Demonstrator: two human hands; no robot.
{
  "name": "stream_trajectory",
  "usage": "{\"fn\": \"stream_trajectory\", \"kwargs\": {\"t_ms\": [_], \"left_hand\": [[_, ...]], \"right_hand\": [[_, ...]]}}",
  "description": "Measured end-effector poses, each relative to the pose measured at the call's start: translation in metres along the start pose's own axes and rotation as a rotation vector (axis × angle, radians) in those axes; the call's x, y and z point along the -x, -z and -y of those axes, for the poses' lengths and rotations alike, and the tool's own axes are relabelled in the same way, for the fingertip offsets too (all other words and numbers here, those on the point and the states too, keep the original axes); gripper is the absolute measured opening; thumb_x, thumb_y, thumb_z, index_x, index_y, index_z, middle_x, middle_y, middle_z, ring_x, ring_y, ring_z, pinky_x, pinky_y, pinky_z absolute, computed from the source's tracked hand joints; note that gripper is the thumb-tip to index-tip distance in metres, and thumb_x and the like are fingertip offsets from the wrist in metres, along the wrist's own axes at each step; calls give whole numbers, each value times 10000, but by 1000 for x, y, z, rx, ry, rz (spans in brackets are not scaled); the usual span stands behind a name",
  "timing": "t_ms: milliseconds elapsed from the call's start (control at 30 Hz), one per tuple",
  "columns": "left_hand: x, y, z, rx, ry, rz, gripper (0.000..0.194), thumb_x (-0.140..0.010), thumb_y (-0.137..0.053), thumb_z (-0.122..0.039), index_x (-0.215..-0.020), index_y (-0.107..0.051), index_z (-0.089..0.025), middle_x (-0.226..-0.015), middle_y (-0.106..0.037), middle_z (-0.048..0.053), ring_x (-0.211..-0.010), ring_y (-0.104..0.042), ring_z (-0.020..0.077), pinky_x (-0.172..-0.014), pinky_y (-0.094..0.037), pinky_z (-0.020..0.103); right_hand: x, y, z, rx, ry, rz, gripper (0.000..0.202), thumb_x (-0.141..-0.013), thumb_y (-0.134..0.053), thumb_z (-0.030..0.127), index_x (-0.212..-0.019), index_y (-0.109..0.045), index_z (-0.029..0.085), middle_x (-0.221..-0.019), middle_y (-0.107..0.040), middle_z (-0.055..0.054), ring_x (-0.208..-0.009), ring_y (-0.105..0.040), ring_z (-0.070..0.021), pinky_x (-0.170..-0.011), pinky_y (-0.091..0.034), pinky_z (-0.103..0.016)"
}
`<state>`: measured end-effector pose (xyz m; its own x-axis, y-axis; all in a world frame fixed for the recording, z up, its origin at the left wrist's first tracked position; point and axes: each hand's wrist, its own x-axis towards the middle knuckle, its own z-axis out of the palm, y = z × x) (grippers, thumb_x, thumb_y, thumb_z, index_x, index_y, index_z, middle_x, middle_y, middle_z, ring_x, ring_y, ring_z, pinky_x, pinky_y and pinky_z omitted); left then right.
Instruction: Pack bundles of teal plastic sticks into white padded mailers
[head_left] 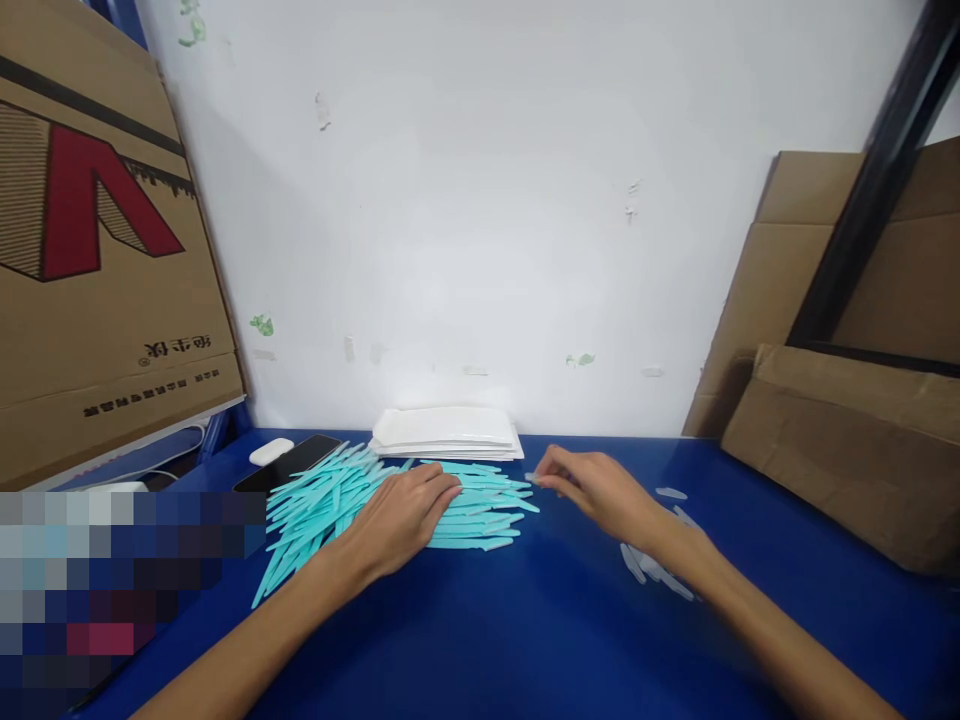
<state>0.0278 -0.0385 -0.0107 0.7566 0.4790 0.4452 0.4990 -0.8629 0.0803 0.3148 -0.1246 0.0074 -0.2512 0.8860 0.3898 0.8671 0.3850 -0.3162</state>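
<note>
My left hand (420, 495) lies palm down over a row of slim turquoise sticks that look like eyebrow razors (480, 530). Its fingers are curled together and pressed onto the razors; the palm hides which ones they touch. Just past the right ends of that row, my right hand (581, 480) pinches a small clear plastic cap (531, 477) between thumb and fingertips. To the left of my left hand, more turquoise razors (322, 500) lie in a loose, crisscrossed heap. Several loose clear caps (656, 572) are scattered on the blue table (480, 640), partly behind my right forearm.
A stack of white packets (446, 432) lies against the white wall behind the razors. Back left are a dark phone (289, 465) and a white case (271, 452). A large cardboard box (112, 250) stands left; folded cardboard (840, 450) and a black bar (870, 180) stand right.
</note>
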Motion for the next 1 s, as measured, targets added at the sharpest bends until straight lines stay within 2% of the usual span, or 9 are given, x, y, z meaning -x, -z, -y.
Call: {"fn": "stream_trajectory", "kwargs": {"t_ms": [67,167,267,400,700,867,1000], "left_hand": [[0,0,0,25,12,3,365,-1068,-322,-334,-1084,-666,-214,-1019,-701,53,-940,-666,199,-812,-487,310],[0,2,0,54,36,11,377,-1071,-307,-350,-1059,-658,-212,-999,-708,46,-901,-672,194,-787,-485,302],[0,3,1,59,34,11,385,-1070,-303,-363,-1064,-656,-210,-1006,-708,56,-906,-670,198,-787,-485,300],[1,2,0,75,3,23,405,-1072,-285,-372,-1062,-655,-210,-982,-707,61,-895,-666,195,-793,-486,297],[2,1,-3,112,-17,34,390,-1076,-277,-368,-1076,-631,-205,-1005,-693,53,-892,-653,187,-797,-473,302],[4,-3,-9,124,-44,79,393,-1079,-272,-377,-1107,-626,-211,-1008,-688,43,-883,-651,185,-772,-465,299],[6,-6,-11,128,-80,87,390,-1079,-274,-375,-1116,-626,-210,-973,-687,46,-847,-649,178,-752,-463,285]], "right_hand": [[-1,-6,7,-57,52,-2,223,-1021,-488,378,-992,-659,238,-921,-730,-16,-793,-664,-169,-671,-460,-262],[-1,-12,10,-150,39,-29,186,-969,-592,397,-961,-692,240,-866,-720,0,-754,-645,-156,-664,-462,-252],[-1,-13,10,-196,-13,-136,157,-920,-670,378,-1003,-717,253,-839,-718,6,-740,-645,-158,-675,-478,-258],[-1,-16,11,-229,-27,-245,138,-915,-675,369,-929,-754,257,-844,-737,-2,-745,-655,-166,-675,-491,-268],[0,-25,16,-203,4,-210,230,-875,-715,435,-946,-786,229,-778,-748,-13,-645,-649,-152,-619,-495,-261],[4,-33,23,-231,97,-217,276,-899,-678,460,-976,-783,217,-764,-730,-23,-627,-634,-141,-614,-500,-254],[6,-40,29,-210,110,-210,339,-930,-623,495,-1001,-783,204,-771,-731,-42,-609,-621,-140,-587,-496,-253]]}}
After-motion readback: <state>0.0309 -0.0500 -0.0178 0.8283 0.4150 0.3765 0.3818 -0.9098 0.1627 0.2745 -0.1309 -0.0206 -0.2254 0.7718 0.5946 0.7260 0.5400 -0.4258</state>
